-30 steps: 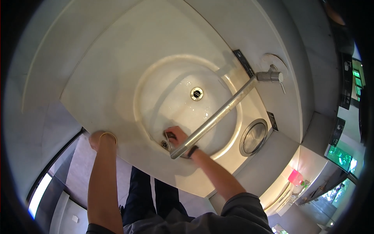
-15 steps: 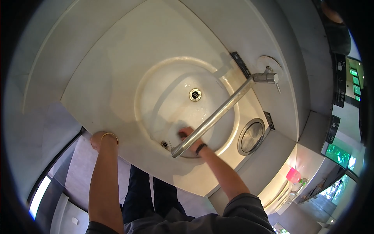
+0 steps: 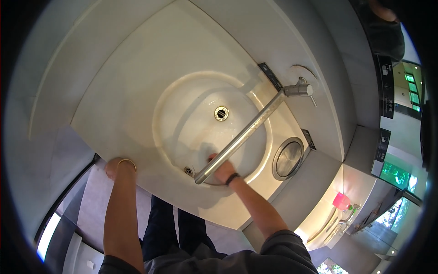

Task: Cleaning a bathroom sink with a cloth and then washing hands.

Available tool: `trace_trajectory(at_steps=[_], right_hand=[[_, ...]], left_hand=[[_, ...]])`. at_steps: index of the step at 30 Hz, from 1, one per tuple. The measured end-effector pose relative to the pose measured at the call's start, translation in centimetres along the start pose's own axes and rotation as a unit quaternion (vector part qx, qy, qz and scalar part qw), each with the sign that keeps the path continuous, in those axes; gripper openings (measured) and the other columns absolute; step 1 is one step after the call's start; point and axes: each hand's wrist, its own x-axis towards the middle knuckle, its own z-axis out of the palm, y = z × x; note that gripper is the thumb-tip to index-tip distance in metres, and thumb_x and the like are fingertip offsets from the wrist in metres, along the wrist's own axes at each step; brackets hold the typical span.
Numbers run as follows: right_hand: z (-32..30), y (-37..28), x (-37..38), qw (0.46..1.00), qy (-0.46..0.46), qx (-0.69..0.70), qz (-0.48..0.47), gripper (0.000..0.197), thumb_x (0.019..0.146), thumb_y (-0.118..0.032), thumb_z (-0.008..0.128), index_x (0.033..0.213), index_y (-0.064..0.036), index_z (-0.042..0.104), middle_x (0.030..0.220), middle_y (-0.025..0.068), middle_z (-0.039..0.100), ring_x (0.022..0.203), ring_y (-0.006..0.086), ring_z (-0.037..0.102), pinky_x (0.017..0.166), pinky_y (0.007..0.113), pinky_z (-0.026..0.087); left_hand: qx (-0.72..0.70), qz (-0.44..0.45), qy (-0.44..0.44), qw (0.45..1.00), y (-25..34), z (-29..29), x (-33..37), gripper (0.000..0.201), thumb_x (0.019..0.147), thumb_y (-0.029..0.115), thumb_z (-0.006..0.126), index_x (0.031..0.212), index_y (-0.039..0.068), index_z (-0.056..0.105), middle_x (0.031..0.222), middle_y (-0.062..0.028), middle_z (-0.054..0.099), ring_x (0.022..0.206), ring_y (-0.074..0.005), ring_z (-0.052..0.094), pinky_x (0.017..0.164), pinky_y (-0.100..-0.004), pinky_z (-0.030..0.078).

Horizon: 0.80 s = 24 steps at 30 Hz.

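Note:
A round, pale basin point(image 3: 182, 114) is set into the cream counter point(image 3: 132, 68), with a metal drain point(image 3: 221, 113) in its middle. Across the basin's near right side slants a long steel faucet point(image 3: 242, 137). My right hand point(image 3: 223, 171), wearing a dark band at the wrist, is low in the basin under the spout's end. Its blurred fingers look curled; a small dark patch shows at them, too unclear to name, and the spout covers part of the hand. At the counter's left front edge is my left hand point(image 3: 114, 168), with a thin golden band at the wrist and its fingers hidden.
Right of the basin, a round steel lid point(image 3: 288, 158) is set in the counter. The faucet handle point(image 3: 314, 99) sticks out at the wall. A small overflow fitting point(image 3: 188, 171) lies beside the spout's end. Farther right is a pink container point(image 3: 341, 201).
The view has shifted slightly, so the basin and faucet sit a little farther left. My right hand stays low in the basin under the spout; my left hand stays at the counter edge.

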Motion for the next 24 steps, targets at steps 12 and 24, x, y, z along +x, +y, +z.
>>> trace_trajectory(at_steps=[12,24], right_hand=[[-13.3,-2.7,-3.2,0.868,0.094,0.485,0.051,0.066,0.076,-0.009,0.061,0.132,-0.0133,0.025,0.086,0.0086,0.056,0.077,0.0121,0.054,0.069,0.026,0.043],[-23.8,-10.6,-4.6,0.918,0.382,0.076,0.080,0.079,0.070,-0.019,0.058,0.134,-0.0093,0.013,0.066,0.0103,0.059,0.059,0.0217,0.058,0.055,0.032,0.045]], left_hand=[[0.316,0.087,0.186,0.926,1.7,2.3,7.3,0.032,0.081,0.022,0.045,0.102,-0.002,0.048,0.090,-0.0125,0.060,0.078,-0.0228,0.062,0.062,-0.0358,0.051],[0.350,0.070,0.232,0.905,1.9,3.2,12.1,0.029,0.080,0.020,0.046,0.099,-0.001,0.051,0.092,-0.0129,0.061,0.079,-0.0257,0.062,0.062,-0.0402,0.051]])
